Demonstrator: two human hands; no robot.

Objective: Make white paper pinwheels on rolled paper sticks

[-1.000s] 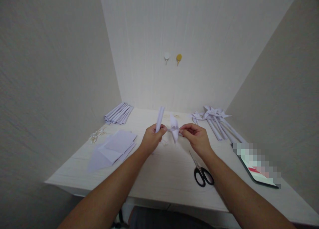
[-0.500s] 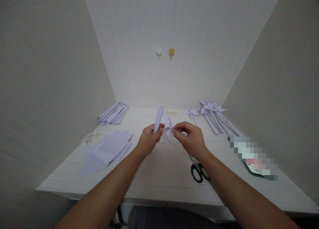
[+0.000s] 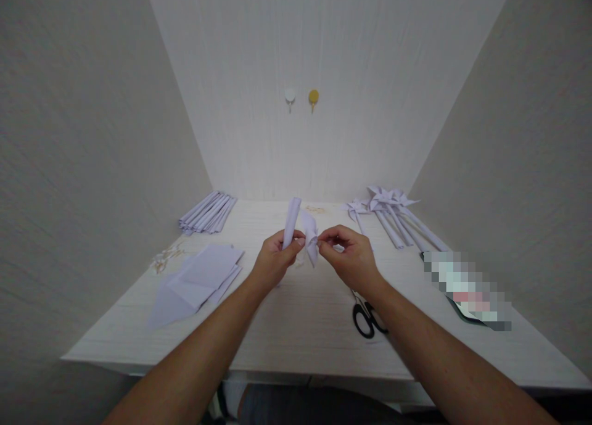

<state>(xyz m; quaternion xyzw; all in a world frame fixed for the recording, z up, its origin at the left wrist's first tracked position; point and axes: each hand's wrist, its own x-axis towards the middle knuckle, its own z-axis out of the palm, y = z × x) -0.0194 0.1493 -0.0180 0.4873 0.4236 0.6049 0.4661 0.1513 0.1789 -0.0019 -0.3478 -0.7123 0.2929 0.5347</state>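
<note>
Over the middle of the table, my left hand [image 3: 279,256] is closed around a rolled white paper stick [image 3: 291,220], which stands nearly upright with a slight tilt to the right. A white paper pinwheel [image 3: 311,243] is beside the stick, between my two hands. The fingertips of my right hand [image 3: 348,252] are pinched at the centre of the pinwheel, on its right side. Whatever small piece may be between those fingers is too small to make out. Black-handled scissors [image 3: 363,321] lie under my right wrist, their blades partly hidden.
Rolled paper sticks [image 3: 208,213] are piled at the back left. White paper sheets [image 3: 203,277] and small pale strips [image 3: 167,256] lie nearer on the left. Several finished pinwheels [image 3: 391,198] rest at the back right, behind a blurred-out flat device [image 3: 467,292]. Two hooks [image 3: 313,97] hang on the wall.
The pinwheel has turned slightly and is seen more edge-on between my hands. Both hands keep their grip; the whole view has shifted a little.
</note>
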